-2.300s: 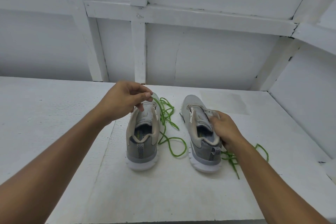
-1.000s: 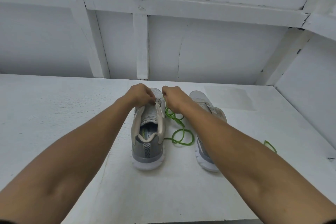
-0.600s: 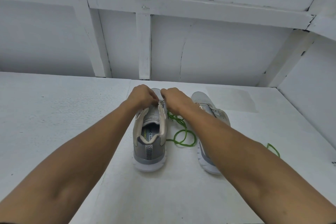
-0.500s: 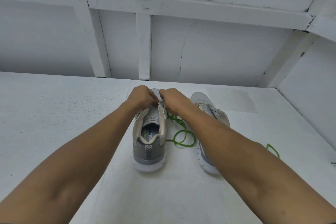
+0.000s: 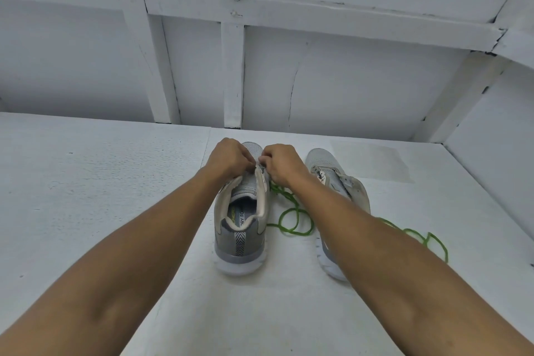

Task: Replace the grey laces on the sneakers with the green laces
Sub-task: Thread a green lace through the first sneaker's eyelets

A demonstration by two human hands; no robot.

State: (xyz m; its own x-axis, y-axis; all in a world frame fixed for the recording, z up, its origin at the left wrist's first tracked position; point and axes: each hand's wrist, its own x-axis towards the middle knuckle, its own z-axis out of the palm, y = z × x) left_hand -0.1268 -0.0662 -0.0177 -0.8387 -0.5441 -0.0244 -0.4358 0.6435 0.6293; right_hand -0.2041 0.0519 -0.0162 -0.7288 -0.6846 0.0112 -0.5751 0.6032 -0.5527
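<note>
Green lace [image 5: 291,220] pinched in right hand [image 5: 281,163] grip may miss the eyelet if left hand [image 5: 231,159] grip, pinching shoe [image 5: 239,240] at 12 o'clock, slips.

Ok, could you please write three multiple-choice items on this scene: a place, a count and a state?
1. The green lace nearest the left sneaker lies: A, inside it; B, between the two sneakers; C, left of both.
2. Sneakers on the white surface: A, one; B, three; C, two.
3. The left hand and right hand: A, pinch at the left sneaker's front eyelets; B, lie flat; C, hang in the air.
Key: 1 B, its loops lie between them; 2 C, the right sneaker stands beside the left; 3 A, fingers curl there.
</note>
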